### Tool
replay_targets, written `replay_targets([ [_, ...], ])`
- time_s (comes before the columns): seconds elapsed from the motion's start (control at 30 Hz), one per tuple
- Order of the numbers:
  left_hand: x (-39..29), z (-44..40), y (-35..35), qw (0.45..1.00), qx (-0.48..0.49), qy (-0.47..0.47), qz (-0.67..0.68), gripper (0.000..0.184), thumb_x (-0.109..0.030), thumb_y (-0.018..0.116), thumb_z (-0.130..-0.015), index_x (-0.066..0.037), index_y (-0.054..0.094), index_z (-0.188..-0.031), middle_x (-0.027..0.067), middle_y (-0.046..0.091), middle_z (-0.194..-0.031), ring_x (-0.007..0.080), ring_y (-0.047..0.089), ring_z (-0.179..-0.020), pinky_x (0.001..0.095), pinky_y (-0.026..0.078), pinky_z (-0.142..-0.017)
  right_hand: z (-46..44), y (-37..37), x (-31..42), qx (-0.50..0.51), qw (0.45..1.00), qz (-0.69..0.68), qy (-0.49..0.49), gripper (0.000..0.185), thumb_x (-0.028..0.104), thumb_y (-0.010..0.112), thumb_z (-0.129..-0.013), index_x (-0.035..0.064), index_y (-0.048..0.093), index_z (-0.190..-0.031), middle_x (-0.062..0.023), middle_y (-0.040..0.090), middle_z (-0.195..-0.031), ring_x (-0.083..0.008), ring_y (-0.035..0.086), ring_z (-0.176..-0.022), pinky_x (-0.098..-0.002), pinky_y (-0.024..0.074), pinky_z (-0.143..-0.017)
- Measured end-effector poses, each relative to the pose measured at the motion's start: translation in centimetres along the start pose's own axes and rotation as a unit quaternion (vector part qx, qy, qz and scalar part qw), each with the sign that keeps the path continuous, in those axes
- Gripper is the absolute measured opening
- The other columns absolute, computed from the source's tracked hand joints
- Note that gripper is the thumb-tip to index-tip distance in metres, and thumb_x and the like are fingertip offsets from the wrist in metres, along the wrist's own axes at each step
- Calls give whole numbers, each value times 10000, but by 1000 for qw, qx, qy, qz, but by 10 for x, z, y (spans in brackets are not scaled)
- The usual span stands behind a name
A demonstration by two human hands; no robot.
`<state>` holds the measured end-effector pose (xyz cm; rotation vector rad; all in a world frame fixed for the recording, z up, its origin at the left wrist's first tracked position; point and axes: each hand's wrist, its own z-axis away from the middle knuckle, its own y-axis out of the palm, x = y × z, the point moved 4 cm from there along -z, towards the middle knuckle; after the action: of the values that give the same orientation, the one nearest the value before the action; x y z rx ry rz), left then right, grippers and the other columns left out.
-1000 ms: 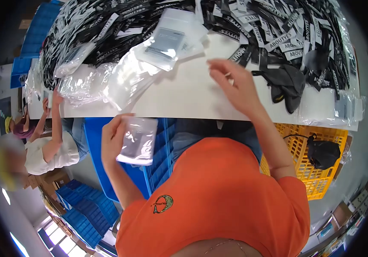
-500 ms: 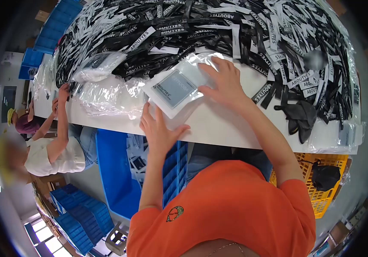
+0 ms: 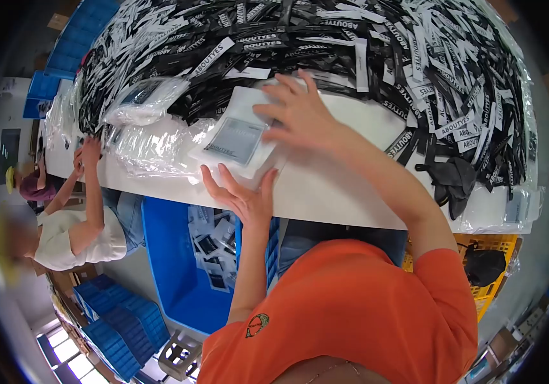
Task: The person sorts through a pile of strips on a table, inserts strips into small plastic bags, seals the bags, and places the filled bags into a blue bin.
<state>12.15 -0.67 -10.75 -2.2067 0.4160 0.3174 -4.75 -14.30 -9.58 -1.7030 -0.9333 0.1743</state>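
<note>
A stack of transparent plastic bags (image 3: 235, 142) with a grey label panel printed "ABOUTYES" lies on the white table, tilted slightly. My left hand (image 3: 243, 200) is at the stack's near edge, fingers apart and thumb raised along its right corner. Over the right side of the bags is my right hand (image 3: 303, 115), its fingers spread and slightly blurred, their tips close to the upper right edge. Whether those fingertips touch the plastic, I cannot tell. To the left are more loose transparent bags (image 3: 153, 150) and a bundled pile of bags (image 3: 146, 101).
A big heap of black and white "ABOUTYES" strips (image 3: 287, 41) covers the table's far side. Right of me are a dark cloth item (image 3: 452, 182) and a yellow crate (image 3: 495, 294). Below the table edge stands a blue bin (image 3: 172, 281) holding small packets. Another person (image 3: 82, 237) works at left.
The bag stack has shifted left and turned more upright. My right hand has moved left with it, and my left hand has moved slightly toward me and right.
</note>
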Motion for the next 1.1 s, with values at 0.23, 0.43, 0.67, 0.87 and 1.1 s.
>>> replay_targets([
  [0.23, -5, -19, -8, 989, 15, 103, -102, 586, -73, 777, -770, -100, 618, -1334, 187, 478, -1473, 430, 416, -1388, 593, 283, -1143, 74, -38, 35, -27, 999, -45, 15, 667, 239, 845, -782, 243, 609, -1406, -109, 499, -1511, -350, 417, -1437, -624, 306, -1157],
  [0.43, -27, -40, -18, 973, 131, 175, -78, 430, 57, 651, -792, -81, 711, -1196, 58, 719, -1216, 269, 650, -1158, 460, 456, -1066, 210, -161, 0, -155, 969, 9, 191, 470, 34, 785, -745, 112, 719, -1204, -83, 718, -1127, -311, 654, -1051, -435, 484, -928],
  [0.67, -22, -50, -11, 966, 174, 189, -17, 353, 64, 697, -753, -104, 771, -1054, 34, 753, -1073, 281, 705, -996, 372, 571, -877, 355, -186, -38, -238, 914, 134, 300, 210, 38, 831, -704, 89, 771, -900, -51, 727, -900, -270, 673, -889, -369, 512, -784],
  [0.87, -60, -53, -19, 947, 221, 232, -4, 437, 92, 683, -744, -92, 749, -1134, 77, 732, -1138, 295, 694, -1026, 384, 574, -878, 307, -180, -12, -205, 910, 200, 299, 305, 203, 795, -805, 171, 759, -1106, -20, 716, -1043, -237, 666, -976, -392, 501, -816],
  [1.1, -101, -36, -11, 951, 178, 245, 62, 492, 49, 684, -751, -105, 717, -1218, 93, 710, -1178, 311, 671, -1070, 405, 553, -903, 219, -110, -41, -216, 950, 159, 157, 324, 183, 759, -855, 148, 726, -1176, -74, 698, -1044, -273, 672, -959, -424, 526, -806],
])
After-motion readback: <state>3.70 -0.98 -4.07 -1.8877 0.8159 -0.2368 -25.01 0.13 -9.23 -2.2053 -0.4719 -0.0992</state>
